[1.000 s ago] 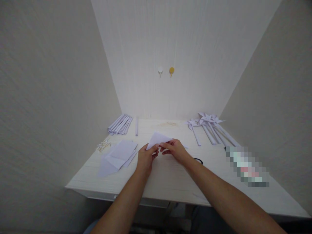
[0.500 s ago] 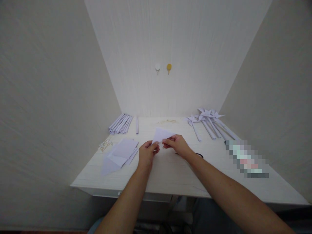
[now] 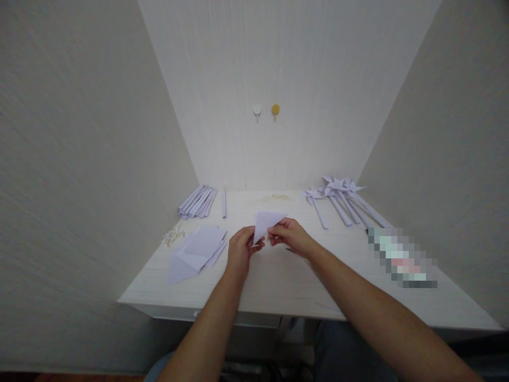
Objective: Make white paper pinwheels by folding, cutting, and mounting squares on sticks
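Note:
A white paper folded into a triangle is held just above the pale wooden table. My left hand pinches its lower tip, fingers closed on the paper. My right hand pinches the paper's right edge near the top corner. Both forearms reach in from the bottom of the view.
A loose stack of white paper sheets lies left of my hands, with small pale sticks beside it. Rolled paper tubes and a single tube lie at the back left. Finished paper pinwheels lie at the back right. Two wall hooks hang above.
The folded paper has turned more upright and narrower between my hands, and my hands have drawn slightly closer together. The view has shifted a little.

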The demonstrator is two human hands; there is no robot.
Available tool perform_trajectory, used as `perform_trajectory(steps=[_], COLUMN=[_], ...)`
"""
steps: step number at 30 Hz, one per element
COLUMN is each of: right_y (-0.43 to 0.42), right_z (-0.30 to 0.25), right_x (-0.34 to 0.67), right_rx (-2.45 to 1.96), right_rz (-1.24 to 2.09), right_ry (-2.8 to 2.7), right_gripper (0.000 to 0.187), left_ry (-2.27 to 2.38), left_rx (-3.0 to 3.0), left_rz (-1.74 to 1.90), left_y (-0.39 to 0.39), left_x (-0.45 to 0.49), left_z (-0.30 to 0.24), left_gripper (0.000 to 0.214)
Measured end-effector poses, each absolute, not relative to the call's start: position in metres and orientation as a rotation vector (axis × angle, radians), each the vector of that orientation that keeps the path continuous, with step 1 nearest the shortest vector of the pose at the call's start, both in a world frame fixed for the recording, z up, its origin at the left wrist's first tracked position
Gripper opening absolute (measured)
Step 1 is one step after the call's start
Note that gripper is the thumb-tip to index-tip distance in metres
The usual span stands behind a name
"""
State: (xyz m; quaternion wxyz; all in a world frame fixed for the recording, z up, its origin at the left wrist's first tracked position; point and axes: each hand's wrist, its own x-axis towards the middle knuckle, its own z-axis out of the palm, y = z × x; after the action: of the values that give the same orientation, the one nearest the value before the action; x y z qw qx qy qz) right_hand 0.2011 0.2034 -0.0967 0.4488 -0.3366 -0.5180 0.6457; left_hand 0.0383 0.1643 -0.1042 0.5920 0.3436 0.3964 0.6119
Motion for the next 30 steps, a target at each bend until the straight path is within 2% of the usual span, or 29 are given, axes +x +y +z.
perform_trajectory(steps=[9,19,25,30], right_y=[0.206,0.203,0.202,0.207], right_z=[-0.099,-0.096,-0.088,-0.088], right_x=[0.201,0.200,0.211,0.214], right_rx=[-0.777,-0.826,-0.882,-0.982], right_rz=[1.686,1.677,1.563,1.371], right_ry=[-1.204,-1.267,-1.282,-1.316], right_gripper=[0.012,0.012,0.024,0.023], left_ry=[0.944,1.065,1.128,1.165], left_rx=[0.905,0.934,0.930,0.957], left_rz=[1.379,1.452,1.539,1.591], left_y=[0.163,0.166,0.177,0.179], left_x=[0.039,0.039,0.035,0.032], left_z=[-0.105,-0.110,-0.121,-0.125], left_gripper=[0.045,0.038,0.031,0.028])
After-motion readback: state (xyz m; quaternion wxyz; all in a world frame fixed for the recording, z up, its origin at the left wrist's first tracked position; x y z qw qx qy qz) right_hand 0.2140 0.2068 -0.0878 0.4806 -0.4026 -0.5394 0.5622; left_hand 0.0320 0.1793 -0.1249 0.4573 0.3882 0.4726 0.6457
